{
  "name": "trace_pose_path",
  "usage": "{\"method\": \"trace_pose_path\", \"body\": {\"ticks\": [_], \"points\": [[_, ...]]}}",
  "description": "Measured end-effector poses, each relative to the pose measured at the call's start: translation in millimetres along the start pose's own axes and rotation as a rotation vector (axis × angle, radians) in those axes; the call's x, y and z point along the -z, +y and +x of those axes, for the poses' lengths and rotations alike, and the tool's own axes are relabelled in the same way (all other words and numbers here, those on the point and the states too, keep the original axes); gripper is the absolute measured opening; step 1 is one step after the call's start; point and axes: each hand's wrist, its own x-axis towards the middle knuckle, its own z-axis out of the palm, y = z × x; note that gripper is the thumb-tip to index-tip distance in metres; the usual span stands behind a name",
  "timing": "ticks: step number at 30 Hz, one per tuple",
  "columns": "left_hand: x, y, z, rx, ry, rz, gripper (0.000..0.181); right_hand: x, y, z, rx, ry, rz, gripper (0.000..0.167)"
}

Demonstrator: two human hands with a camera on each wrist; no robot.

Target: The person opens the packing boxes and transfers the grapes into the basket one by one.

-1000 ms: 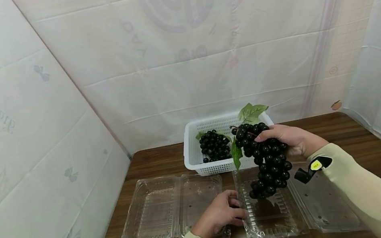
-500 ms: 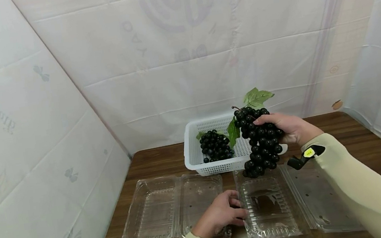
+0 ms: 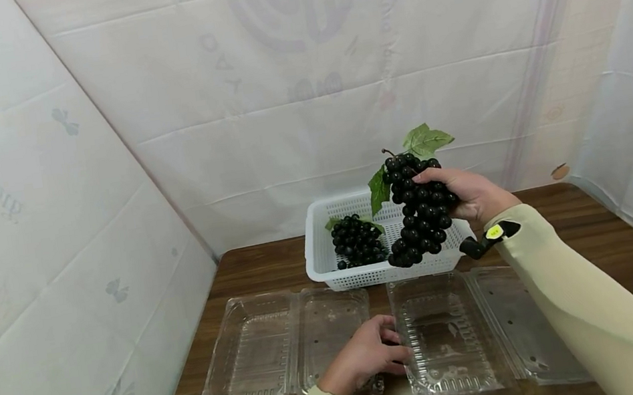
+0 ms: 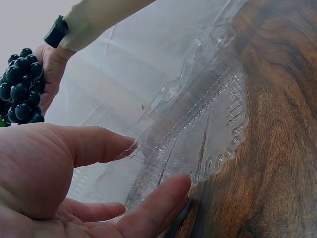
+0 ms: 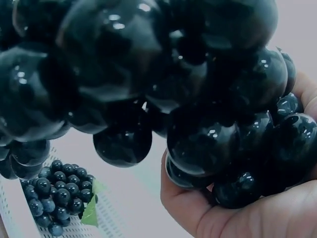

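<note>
My right hand [image 3: 471, 195] grips a large bunch of black grapes [image 3: 415, 210] with green leaves, holding it in the air over the right part of a white plastic basket [image 3: 316, 261]. In the right wrist view, fingers curl round the grapes [image 5: 114, 54] and fill much of the picture. A second bunch of grapes [image 3: 357, 240] lies in the basket's left part. Lower down, my left hand [image 3: 369, 355] rests beside the right clear plastic clamshell box [image 3: 446, 341]. In the left wrist view, its spread thumb and fingertips touch the clear side of the box [image 4: 198, 119].
Another clear clamshell box [image 3: 258, 347] lies unfolded on the left of the brown wooden table [image 3: 264, 255]. The lid [image 3: 522, 324] of the right box is folded out under my right forearm. White sheeting [image 3: 259, 138] hangs behind and on both sides.
My right hand has lifted the bunch of grapes up and back, from over the right clamshell box to over the basket. The left hand has kept its place.
</note>
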Motion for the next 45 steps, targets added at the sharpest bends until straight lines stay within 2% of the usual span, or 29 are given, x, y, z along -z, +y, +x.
{"method": "trace_pose_path", "body": {"ticks": [6, 13, 19, 32, 35, 40, 45], "points": [[-0.4, -1.5, -1.2, -0.006, 0.011, -0.003, 0.065, -2.1, -5.3, 11.3, 0.017, -0.025, 0.024, 0.03], [0.6, -0.3, -3.9, 0.002, 0.012, -0.009, 0.065, -0.1, -2.1, 30.1, 0.034, 0.016, 0.075, 0.026], [-1.8, -2.2, -4.0, -0.002, 0.014, -0.019, 0.066, 3.9, 5.0, 45.7, 0.029, 0.065, 0.03, 0.027], [-5.4, -3.7, -4.8, -0.006, 0.026, -0.05, 0.066, 12.9, 19.9, 67.1, 0.02, 0.144, -0.075, 0.027], [-5.5, -3.9, -5.2, -0.013, 0.029, -0.056, 0.067, 12.0, 25.0, 73.9, 0.013, 0.174, -0.132, 0.048], [-5.8, -4.2, -6.6, -0.019, 0.037, -0.053, 0.067, 9.4, 34.0, 81.3, 0.006, 0.233, -0.274, 0.098], [-6.2, -4.2, -8.6, -0.022, 0.044, -0.051, 0.066, 11.5, 41.8, 87.5, -0.011, 0.266, -0.362, 0.111]]}}
